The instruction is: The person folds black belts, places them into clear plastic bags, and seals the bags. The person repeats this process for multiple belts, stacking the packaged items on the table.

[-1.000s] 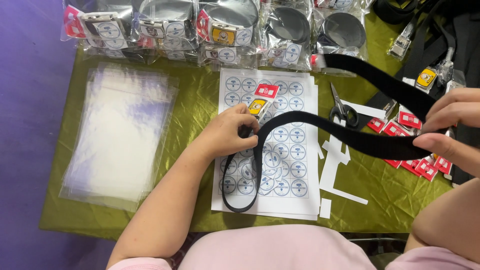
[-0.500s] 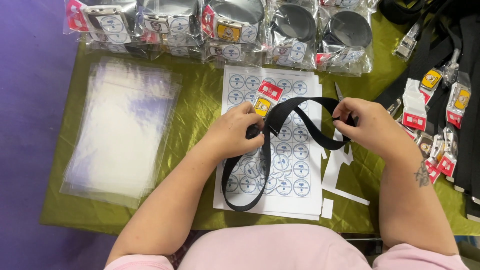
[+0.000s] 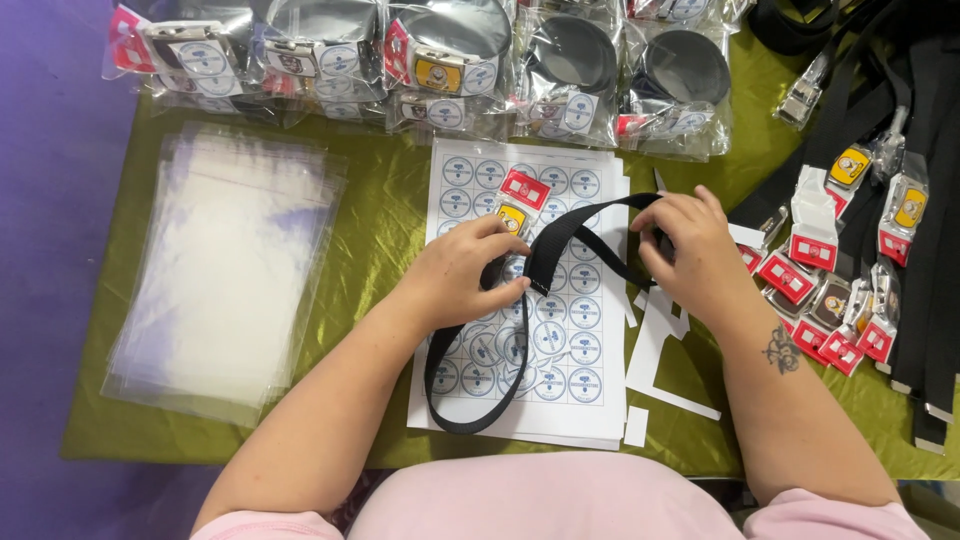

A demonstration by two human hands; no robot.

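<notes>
A black belt [image 3: 560,250] is held by both hands at the centre of the frame, over a white sheet of round stickers [image 3: 570,340]. The belt is folded into overlapping loops: one long loop hangs down to the lower centre of the sheet, and a shorter fold is stretched across between the hands. The left hand [image 3: 460,275] is laid on the belt just left of centre, its fingers curled together and pinching the strap against the thumb, next to the buckle [image 3: 512,218], which carries a red tag [image 3: 525,188]. The right hand [image 3: 695,250] is placed right of centre, its fingers bent and closed around the end of the fold, so that the strap is gripped between thumb and fingertips.

The sheet is spread on an olive-green cloth [image 3: 390,220] that covers the table. A stack of clear plastic bags [image 3: 225,270] is laid at the left of the frame. Along the top edge, a row of bagged belts [image 3: 450,60] is lined up, each rolled and sealed with a round sticker. At the right of the frame, loose black belts [image 3: 900,300] with metal buckles and red tags are piled together. White paper strips [image 3: 665,350] are scattered just beside the sheet's right edge, under the right wrist. A pink shirt [image 3: 540,500] is seen at the bottom of the frame.
</notes>
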